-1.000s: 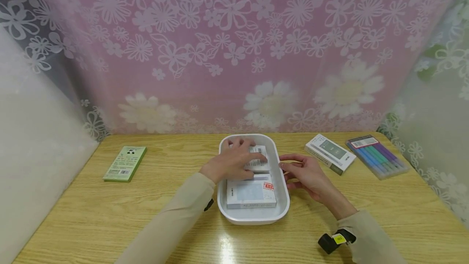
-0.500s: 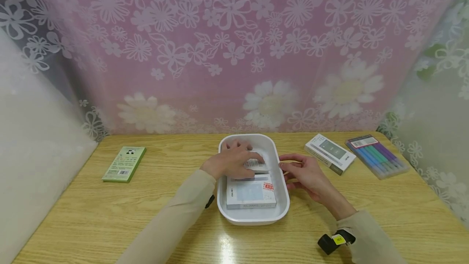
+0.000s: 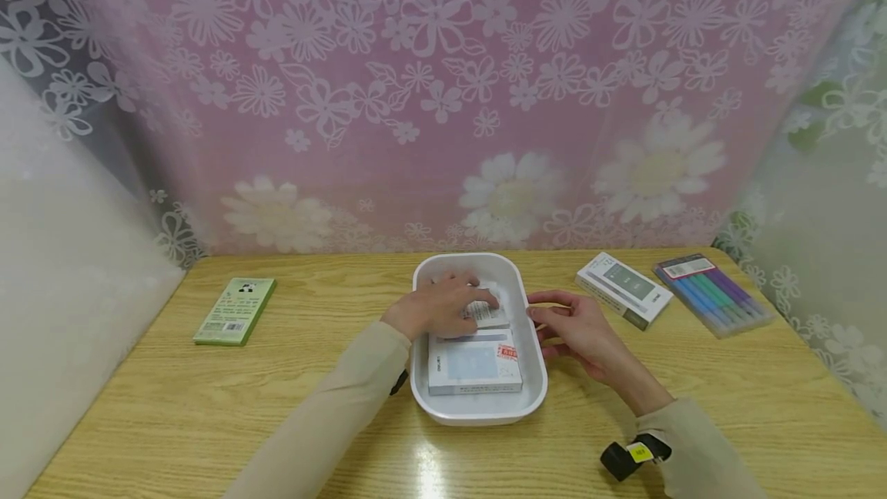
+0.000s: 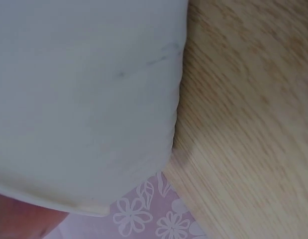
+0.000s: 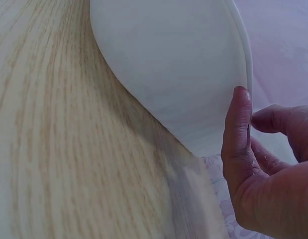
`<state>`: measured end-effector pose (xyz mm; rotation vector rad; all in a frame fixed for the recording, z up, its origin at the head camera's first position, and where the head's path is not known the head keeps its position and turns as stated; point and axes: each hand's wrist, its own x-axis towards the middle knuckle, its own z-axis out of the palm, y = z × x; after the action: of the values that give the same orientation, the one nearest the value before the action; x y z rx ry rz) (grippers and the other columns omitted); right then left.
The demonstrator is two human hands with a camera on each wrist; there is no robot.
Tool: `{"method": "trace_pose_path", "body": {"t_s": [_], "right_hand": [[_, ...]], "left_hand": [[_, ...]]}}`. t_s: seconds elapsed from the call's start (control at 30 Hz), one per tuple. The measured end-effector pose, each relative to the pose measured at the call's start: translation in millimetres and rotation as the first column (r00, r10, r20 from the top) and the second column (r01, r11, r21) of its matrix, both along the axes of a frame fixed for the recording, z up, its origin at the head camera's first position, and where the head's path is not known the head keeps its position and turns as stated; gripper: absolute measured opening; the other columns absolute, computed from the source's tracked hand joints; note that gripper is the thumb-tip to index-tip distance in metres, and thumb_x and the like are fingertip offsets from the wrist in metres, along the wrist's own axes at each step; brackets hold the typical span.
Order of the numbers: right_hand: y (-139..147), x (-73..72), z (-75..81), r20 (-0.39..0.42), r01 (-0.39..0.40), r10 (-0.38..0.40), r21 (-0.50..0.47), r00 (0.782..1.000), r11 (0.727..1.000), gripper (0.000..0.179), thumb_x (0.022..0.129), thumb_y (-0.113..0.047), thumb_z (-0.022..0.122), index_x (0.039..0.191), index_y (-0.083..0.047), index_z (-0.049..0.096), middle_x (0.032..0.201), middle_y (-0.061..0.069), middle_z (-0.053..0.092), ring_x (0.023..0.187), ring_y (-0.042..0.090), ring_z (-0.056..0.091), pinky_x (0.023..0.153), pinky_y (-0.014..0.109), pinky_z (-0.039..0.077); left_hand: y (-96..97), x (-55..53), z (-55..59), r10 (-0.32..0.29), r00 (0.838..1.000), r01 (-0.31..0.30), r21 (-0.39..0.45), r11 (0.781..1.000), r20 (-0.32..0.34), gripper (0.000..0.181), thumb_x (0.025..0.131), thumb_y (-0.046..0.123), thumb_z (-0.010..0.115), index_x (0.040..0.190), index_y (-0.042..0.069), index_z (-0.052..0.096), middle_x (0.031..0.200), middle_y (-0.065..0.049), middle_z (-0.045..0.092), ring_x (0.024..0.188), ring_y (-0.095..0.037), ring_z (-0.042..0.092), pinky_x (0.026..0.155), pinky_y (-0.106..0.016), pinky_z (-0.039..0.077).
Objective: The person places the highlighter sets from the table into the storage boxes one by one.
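A white oval-cornered tray point(image 3: 478, 408) stands mid-table with two white boxes in it. The near box point(image 3: 474, 368) lies flat and bears a red sticker. My left hand point(image 3: 446, 305) reaches over the tray's left rim, fingers spread over the far box point(image 3: 488, 314), whose far part they hide; the index finger rests on its top. My right hand point(image 3: 578, 333) is at the tray's right rim, thumb at the edge and fingers against the outer wall. In the right wrist view, right-hand fingers point(image 5: 238, 124) touch the tray's wall point(image 5: 168, 59). The left wrist view shows mostly the tray's outside point(image 4: 89, 99).
To the left lies a green box point(image 3: 235, 311). A white box with a grey panel point(image 3: 624, 289) and a clear case of coloured pens point(image 3: 714, 295) lie at the right. Behind the wooden table point(image 3: 312, 422) hangs a pink flowered curtain point(image 3: 443, 98).
The far box has shifted slightly towards the near box, and its printed top lies a little lower in view. My left hand has moved slightly with it; the right hand stays in place.
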<state>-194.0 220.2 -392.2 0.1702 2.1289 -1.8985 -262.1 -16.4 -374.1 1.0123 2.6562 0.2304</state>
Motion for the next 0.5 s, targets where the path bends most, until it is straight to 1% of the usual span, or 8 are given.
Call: {"method": "trace_pose_path", "body": {"t_s": [0.1,0.27,0.4,0.5], "right_hand": [[0.1,0.3,0.0,-0.004,0.002,-0.002,-0.002,1.0,1.0,0.054,0.099,-0.025,0.066,0.145,0.0,0.05,0.093,-0.001,0.077,0.074,0.013,0.071,0.062,0.028,0.061],[-0.2,1.1,-0.8,-0.015,-0.008,0.008,-0.01,1.0,1.0,0.053,0.1,-0.023,0.066,0.144,0.002,0.05,0.093,-0.001,0.076,0.075,0.013,0.071,0.062,0.028,0.061],[0.2,1.4,-0.8,-0.016,-0.011,0.011,-0.007,1.0,1.0,0.054,0.1,-0.024,0.065,0.145,0.002,0.049,0.094,-0.001,0.076,0.076,0.013,0.071,0.062,0.028,0.061],[0.3,1.1,-0.1,-0.014,-0.01,0.01,-0.009,1.0,1.0,0.054,0.1,-0.024,0.065,0.145,0.001,0.049,0.094,-0.001,0.076,0.075,0.013,0.071,0.062,0.028,0.061]], "left_hand": [[0.6,1.2,-0.3,-0.001,1.0,0.001,0.005,1.0,-0.004,0.046,0.098,0.026,0.057,0.141,0.041,0.058,0.159,-0.004,0.042,0.146,-0.031,0.04,0.115,-0.064,0.032],[0.0,4.5,-2.7,-0.013,1.0,0.013,0.02,1.0,-0.027,0.043,0.099,0.024,0.056,0.14,0.037,0.06,0.156,-0.002,0.048,0.142,-0.03,0.047,0.113,-0.062,0.038],[-2.0,8.2,-3.4,-0.023,0.998,0.026,0.044,0.999,-0.057,0.042,0.1,0.024,0.056,0.141,0.035,0.06,0.152,0.0,0.054,0.138,-0.027,0.053,0.109,-0.059,0.042],[-5.3,12.2,-2.6,-0.03,0.995,0.037,0.069,0.997,-0.099,0.041,0.101,0.026,0.057,0.142,0.032,0.06,0.15,0.001,0.056,0.137,-0.024,0.054,0.105,-0.056,0.045]]}}
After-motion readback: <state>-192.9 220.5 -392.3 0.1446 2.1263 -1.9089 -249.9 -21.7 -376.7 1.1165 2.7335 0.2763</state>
